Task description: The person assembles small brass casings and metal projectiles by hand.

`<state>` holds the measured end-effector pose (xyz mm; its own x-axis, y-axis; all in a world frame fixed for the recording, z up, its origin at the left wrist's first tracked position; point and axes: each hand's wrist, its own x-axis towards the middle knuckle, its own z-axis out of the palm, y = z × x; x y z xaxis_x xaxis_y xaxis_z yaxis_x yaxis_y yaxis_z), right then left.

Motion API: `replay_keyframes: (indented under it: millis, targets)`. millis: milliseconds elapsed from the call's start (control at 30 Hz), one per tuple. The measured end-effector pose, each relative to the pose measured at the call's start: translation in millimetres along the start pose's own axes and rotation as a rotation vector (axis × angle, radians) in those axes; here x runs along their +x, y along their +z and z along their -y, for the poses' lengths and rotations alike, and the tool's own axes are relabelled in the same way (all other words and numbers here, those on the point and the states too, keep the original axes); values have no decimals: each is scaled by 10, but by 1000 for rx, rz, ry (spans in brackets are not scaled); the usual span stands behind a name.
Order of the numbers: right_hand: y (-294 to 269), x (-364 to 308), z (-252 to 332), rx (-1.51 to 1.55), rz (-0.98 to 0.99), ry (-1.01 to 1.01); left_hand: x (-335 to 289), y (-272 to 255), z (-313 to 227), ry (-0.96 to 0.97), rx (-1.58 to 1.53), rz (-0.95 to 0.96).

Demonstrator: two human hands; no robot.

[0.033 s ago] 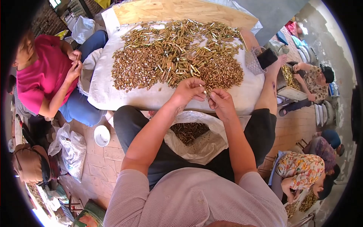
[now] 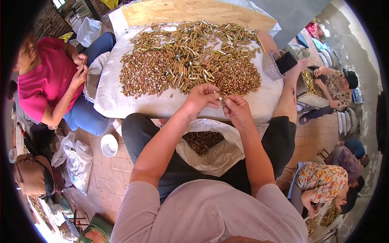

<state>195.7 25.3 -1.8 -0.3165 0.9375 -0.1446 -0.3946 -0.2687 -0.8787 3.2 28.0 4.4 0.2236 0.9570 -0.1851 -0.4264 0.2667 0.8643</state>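
My left hand is closed in a pinch on a small shiny metal piece, just above the table's near edge. Close beside it, my right hand pinches too, its fingertips almost touching the piece; what they hold is too small to make out. Beyond both hands lies a heap of long gold-coloured metal tubes. Shorter coppery pieces form a pile at the left and another pile at the right. Below my hands, between my legs, a white sack gapes, with dark brownish small tubes inside.
A white cloth covers the table, and a wooden board closes its far side. At the right edge sit a clear plastic basket and a black phone. A white bucket stands on the floor; co-workers sit left and right.
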Motion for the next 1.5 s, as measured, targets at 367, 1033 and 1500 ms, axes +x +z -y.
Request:
replay_keyframes:
  millis: [367,1033,1500]
  targets:
    - [106,-52,100,42,52,9,-10,2,26,-14,-53,38]
    - [-5,-24,29,44,-17,59,-24,24,67,64,-7,36]
    - [-65,-134,177,-152,182,137,74,-127,-70,63,199,-91]
